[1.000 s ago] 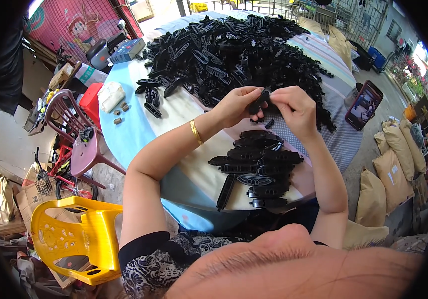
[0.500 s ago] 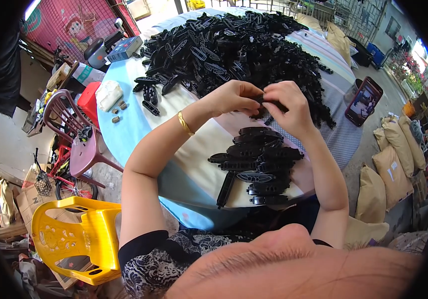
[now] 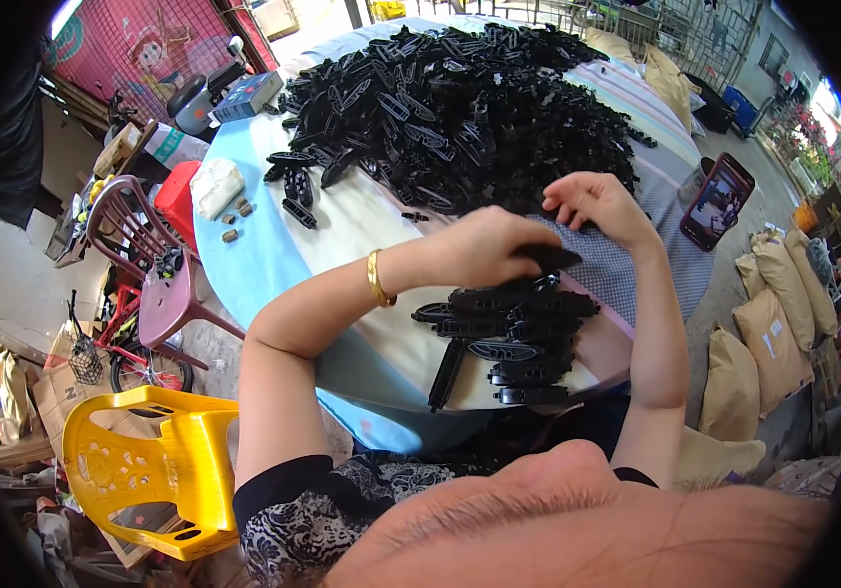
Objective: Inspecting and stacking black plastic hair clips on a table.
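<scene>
My left hand (image 3: 484, 247) grips a long black plastic part (image 3: 550, 258) and holds it just above a small stack of the same parts (image 3: 513, 333) at the near edge of the round table (image 3: 264, 260). A gold bangle (image 3: 377, 278) is on that wrist. My right hand (image 3: 599, 202) hovers with loosely spread fingers at the near rim of the big heap of black plastic parts (image 3: 459, 98), holding nothing that I can see.
A phone (image 3: 719, 201) stands at the table's right. Several filled brown sacks (image 3: 763, 333) lie on the ground to the right. A maroon plastic chair (image 3: 151, 265) and a yellow plastic chair (image 3: 146, 470) stand at the left. A white lump (image 3: 216, 186) and small bits lie on the blue cloth.
Both hands were together on one black part above the stack. Now they have separated: the left lowers the part toward the stack, the right has moved back toward the heap.
</scene>
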